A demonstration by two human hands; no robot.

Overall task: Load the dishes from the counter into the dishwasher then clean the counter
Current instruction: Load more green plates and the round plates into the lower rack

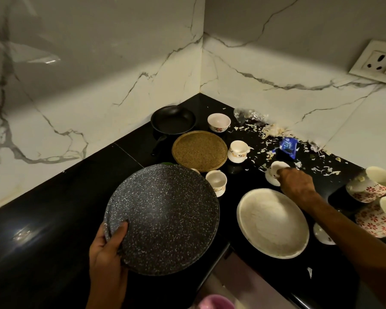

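- Two hands work over the black counter (54,197): left hand (107,253) grips the speckled dark plate (165,219) by its near rim, thumb on top, lifted above the counter edge.
- Right hand (295,182) curls fingers on a small white cup (276,169) beside the white plate (273,224).
- Scraps (274,131) lie scattered behind.

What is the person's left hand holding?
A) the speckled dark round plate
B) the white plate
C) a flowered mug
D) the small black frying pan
A: the left hand grips the rim of the speckled dark round plate, thumb on top, lifted above the black counter.
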